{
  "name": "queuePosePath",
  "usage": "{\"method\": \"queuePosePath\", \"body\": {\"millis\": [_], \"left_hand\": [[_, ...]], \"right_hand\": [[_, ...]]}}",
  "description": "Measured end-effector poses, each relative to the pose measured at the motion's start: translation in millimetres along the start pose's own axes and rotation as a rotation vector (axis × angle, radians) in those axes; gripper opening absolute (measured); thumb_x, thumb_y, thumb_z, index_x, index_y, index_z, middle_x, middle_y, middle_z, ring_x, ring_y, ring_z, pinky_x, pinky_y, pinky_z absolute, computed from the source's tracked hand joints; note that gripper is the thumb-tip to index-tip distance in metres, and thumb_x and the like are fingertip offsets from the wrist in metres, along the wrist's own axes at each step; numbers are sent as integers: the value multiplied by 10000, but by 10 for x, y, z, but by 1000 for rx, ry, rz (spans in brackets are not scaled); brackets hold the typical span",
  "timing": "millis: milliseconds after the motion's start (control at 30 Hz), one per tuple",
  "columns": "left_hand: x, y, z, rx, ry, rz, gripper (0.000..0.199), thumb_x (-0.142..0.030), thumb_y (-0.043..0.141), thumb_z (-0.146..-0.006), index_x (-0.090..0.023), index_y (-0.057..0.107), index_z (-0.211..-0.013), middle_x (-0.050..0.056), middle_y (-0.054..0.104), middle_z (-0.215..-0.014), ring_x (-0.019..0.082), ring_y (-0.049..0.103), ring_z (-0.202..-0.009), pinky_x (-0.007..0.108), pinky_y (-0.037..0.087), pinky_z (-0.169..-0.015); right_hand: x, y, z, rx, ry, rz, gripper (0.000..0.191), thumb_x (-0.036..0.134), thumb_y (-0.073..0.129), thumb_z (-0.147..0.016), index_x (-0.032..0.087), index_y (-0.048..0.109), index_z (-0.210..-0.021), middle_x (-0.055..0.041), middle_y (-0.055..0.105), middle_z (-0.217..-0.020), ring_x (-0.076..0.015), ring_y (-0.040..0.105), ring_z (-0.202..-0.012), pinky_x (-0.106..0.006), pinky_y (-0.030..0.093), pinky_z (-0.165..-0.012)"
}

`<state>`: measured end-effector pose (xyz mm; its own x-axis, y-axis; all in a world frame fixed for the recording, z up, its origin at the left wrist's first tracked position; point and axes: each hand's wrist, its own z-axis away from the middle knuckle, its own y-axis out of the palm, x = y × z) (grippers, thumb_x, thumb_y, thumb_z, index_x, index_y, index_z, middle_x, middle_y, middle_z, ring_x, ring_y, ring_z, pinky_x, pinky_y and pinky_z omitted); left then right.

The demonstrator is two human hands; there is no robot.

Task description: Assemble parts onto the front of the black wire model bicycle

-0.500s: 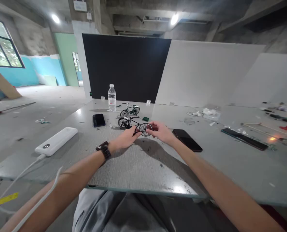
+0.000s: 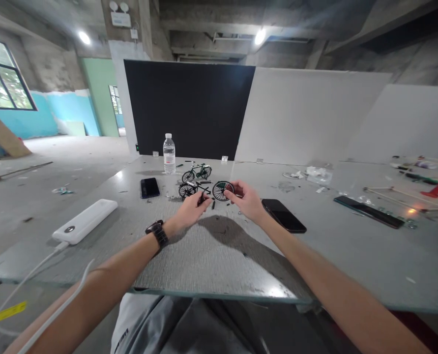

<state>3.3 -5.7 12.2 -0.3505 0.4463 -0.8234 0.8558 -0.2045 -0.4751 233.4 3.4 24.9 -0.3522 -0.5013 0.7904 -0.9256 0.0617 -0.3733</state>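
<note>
Unfinished industrial hall used as a makeshift workshop: bare concrete ceiling beams, rough floor, a large grey work surface strewn with small black model bicycles and loose parts.

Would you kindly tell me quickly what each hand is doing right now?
Left hand: fingers pinched at the model bicycle frame; exact grip cannot be told.
Right hand: closed on the small spoked wheel.

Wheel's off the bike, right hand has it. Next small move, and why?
Probably bring the loose wheel in the right hand back toward the model bicycle frame, which the left hand touches: the wheel sits detached just right of the frame.
</note>
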Motion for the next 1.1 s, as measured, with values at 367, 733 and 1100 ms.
{"method": "queuePosePath", "body": {"millis": [367, 733, 1100], "left_hand": [[1, 37, -6, 63, -47, 217, 302, -453, 647, -1000, -160, 696, -946, 91, 776, -941, 169, 680, -748, 305, 567, -727], [83, 73, -30, 88, -39, 269, 363, -502, 630, -1021, -145, 665, -967, 100, 779, -945, 157, 687, -708, 298, 575, -674], [84, 73, -50, 80, -64, 296, 373, -528, 606, -1039, -171, 600, -929, 59, 747, -835, 150, 681, -658, 287, 563, -641]], "right_hand": [[79, 128, 91, 159, 21, -56, 448, 628, 750, -873, 217, 626, -1002, -75, 729, -967, -213, 697, -805, -372, 602, -707], [-8, 133, 77, 198, 64, -74, 428, 570, 754, -887, 196, 672, -1078, -91, 760, -976, -228, 731, -842, -384, 623, -742], [15, 134, 84, 269, 32, -69, 456, 644, 641, -982, 211, 730, -1093, -83, 759, -977, -216, 718, -829, -376, 631, -754]]}}
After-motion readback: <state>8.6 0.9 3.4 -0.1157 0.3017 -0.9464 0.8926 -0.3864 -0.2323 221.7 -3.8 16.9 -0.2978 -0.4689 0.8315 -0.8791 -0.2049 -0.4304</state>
